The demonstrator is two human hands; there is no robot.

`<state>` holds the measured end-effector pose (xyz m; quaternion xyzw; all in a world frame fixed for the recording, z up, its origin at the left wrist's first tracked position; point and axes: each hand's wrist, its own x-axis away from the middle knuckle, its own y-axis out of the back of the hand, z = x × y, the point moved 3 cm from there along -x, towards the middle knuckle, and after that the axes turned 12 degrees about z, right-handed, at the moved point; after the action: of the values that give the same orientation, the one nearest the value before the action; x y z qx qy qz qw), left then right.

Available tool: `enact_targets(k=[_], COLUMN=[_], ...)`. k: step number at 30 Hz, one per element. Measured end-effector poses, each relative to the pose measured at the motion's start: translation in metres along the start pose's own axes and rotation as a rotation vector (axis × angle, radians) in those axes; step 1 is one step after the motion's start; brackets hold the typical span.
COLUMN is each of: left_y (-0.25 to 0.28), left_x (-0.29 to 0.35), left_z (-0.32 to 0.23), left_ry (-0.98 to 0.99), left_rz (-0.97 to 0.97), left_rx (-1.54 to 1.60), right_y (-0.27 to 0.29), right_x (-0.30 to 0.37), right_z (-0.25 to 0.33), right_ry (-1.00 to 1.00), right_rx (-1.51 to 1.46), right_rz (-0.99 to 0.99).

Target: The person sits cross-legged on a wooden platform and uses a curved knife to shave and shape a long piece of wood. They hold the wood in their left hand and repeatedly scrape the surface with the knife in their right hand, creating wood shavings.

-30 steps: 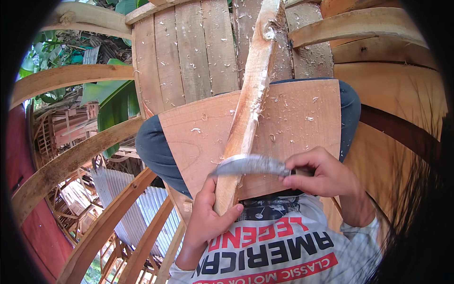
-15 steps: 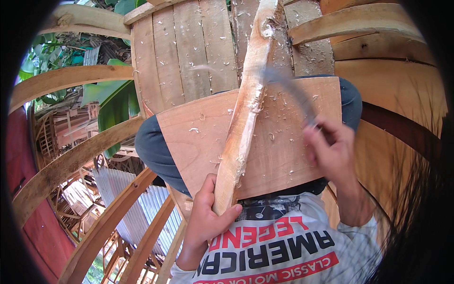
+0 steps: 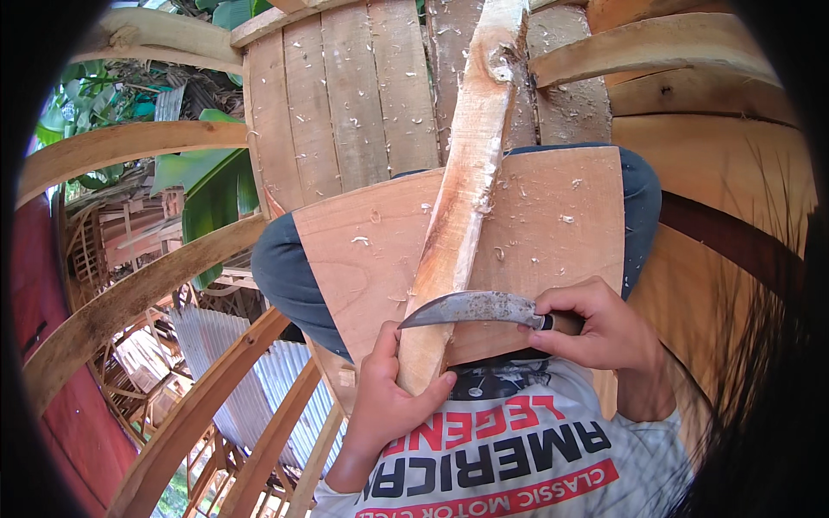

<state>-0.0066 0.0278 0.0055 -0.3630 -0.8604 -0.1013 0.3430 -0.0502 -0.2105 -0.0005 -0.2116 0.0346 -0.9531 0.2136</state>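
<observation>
A long, rough-cut wooden stick [image 3: 466,181] slants from my lap up toward the top of the view, with a knot near its far end. My left hand [image 3: 393,380] grips its near end, thumb on one side and fingers on the other. In my right hand [image 3: 596,326] is a knife with a curved, rust-spotted blade [image 3: 475,307] and a dark handle. The blade lies across the stick just beyond my left hand, its tip close to the left fingers. Under the stick, a flat wooden board [image 3: 354,233] rests across my crossed legs.
Pale shavings are scattered over the board and the plank floor [image 3: 345,95] ahead. Curved wooden ribs [image 3: 138,285] rise on the left, with gaps showing corrugated metal sheets [image 3: 250,380] below. More ribs and planks [image 3: 717,155] enclose the right side.
My right hand has brought the knife from a blurred swing beyond the stick's middle back to its near end. The stick has turned slightly, and my left hand stays on it.
</observation>
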Motion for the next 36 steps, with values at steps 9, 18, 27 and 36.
enact_targets(k=[9,18,27,36], left_y=[-0.001,0.002,0.013,0.016], left_x=[0.0,-0.001,-0.006,-0.006], left_z=[-0.004,-0.004,0.004,-0.008], left_ry=[0.086,0.126,-0.024,-0.016], left_rz=[0.053,0.105,0.181,0.193], left_rx=[-0.042,0.007,-0.054,-0.099], right_y=[-0.002,-0.001,0.0,0.007], right_x=[-0.002,-0.019,-0.028,-0.04], right_z=[0.008,0.012,0.015,0.009], right_ry=[-0.177,-0.191,-0.193,-0.09], right_rx=[0.566,0.838,0.781,0.9], right_rz=[-0.332,-0.376,-0.297,-0.335])
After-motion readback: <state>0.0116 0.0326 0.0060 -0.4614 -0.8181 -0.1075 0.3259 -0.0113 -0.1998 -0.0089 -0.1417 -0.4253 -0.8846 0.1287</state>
